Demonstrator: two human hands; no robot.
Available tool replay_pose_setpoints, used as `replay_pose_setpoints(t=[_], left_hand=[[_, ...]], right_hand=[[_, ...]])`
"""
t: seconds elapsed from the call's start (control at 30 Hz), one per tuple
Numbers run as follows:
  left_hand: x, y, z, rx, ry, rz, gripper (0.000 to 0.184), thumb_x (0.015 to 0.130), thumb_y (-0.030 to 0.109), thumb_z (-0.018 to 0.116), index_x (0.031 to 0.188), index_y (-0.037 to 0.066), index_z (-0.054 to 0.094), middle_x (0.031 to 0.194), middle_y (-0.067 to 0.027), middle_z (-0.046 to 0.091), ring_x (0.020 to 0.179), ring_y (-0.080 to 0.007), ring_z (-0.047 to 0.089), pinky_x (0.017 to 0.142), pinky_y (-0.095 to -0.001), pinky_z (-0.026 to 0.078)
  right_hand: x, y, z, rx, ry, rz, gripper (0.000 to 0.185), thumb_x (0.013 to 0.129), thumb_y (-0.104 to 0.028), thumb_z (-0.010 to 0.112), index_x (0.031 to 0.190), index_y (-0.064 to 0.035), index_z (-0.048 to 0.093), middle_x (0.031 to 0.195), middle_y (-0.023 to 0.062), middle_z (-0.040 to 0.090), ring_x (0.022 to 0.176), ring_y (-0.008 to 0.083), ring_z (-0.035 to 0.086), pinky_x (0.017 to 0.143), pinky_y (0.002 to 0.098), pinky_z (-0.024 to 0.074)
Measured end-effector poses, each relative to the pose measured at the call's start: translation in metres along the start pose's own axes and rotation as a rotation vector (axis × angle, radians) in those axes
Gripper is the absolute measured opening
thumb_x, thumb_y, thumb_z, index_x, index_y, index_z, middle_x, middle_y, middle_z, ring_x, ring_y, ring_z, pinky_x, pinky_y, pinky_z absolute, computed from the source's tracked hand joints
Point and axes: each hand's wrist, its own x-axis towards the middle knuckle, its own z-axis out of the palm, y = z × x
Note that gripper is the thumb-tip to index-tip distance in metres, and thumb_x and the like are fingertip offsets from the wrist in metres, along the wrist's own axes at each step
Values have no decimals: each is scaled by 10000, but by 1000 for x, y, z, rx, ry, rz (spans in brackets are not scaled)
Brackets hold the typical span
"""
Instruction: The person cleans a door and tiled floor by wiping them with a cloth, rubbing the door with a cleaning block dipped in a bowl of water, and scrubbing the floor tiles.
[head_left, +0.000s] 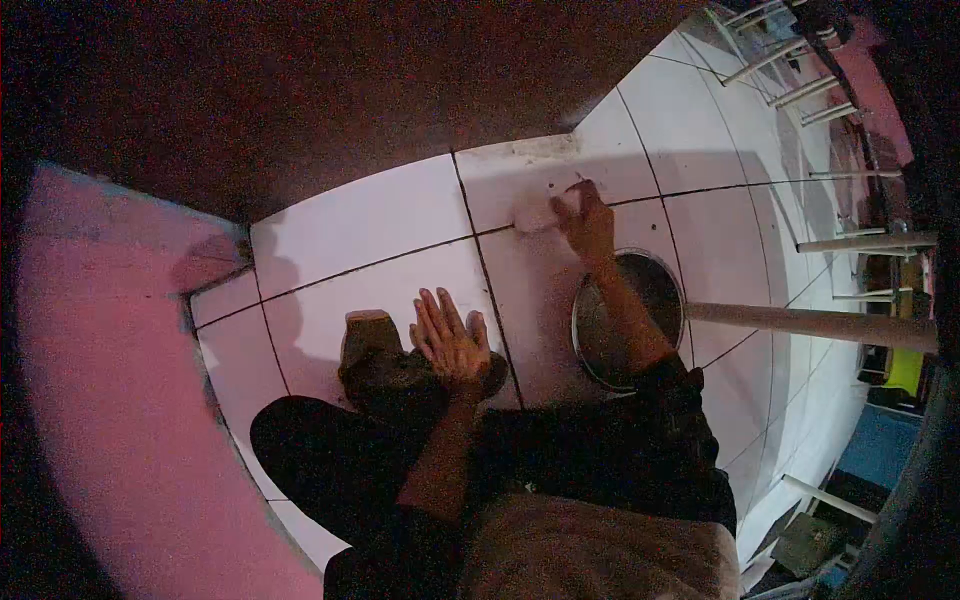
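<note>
My left hand (455,345) is open, palm down with its fingers stretched out, close to the white tiled floor. Beside and beneath it is a dark shape with a brownish, flat-ended part (370,340); I cannot tell what it is. My right hand (588,225) is farther forward at the floor, fingers curled. At its fingertips is a pale patch (535,212), too faint to name. Brownish dirt marks (545,148) lie on the tiles beyond. A round dark container with a thin rim (577,335) stands under my right forearm.
A dark brown panel (300,100) rises ahead, and a pink wall (110,350) runs along the left. A pale pole (810,325) reaches in from the right to the container. Several pale furniture legs (790,70) stand at the right.
</note>
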Motion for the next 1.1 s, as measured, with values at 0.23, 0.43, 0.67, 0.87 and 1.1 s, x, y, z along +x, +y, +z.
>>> replay_pose_setpoints(t=[0.23,0.43,0.67,0.87,1.1], left_hand=[[1,2,-3,3,36,15,607,963,366,456,1443,22,315,1515,-191,251,1405,-329,233,1103,-534,164],[3,3,-5,81,98,19,569,974,408,403,1402,33,397,1471,-176,353,1374,-297,317,1106,-485,197],[2,3,-7,4,2,-9,603,960,355,468,1443,26,322,1511,-193,261,1397,-334,252,1101,-527,181],[1,1,-2,6,28,6,613,960,363,463,1446,21,311,1516,-187,255,1400,-332,250,1105,-525,177],[2,4,-3,21,26,-3,603,968,375,440,1445,28,319,1512,-189,262,1404,-325,244,1107,-525,171]], right_hand=[[2,-13,-11,-5,-141,118,463,773,-409,717,988,-41,536,828,205,658,732,407,646,642,481,508],[20,10,-14,124,-49,247,477,789,-409,704,1016,-36,513,815,221,646,729,426,633,629,483,498],[13,-5,-13,79,-41,159,495,798,-419,696,1062,-43,514,924,241,647,858,437,635,727,501,505],[-11,-51,-7,16,-196,59,456,783,-362,713,1057,-51,523,916,236,657,797,425,647,701,485,518],[-12,-21,18,-174,85,-192,388,806,-313,720,993,-24,542,810,196,642,650,353,651,564,442,499]])
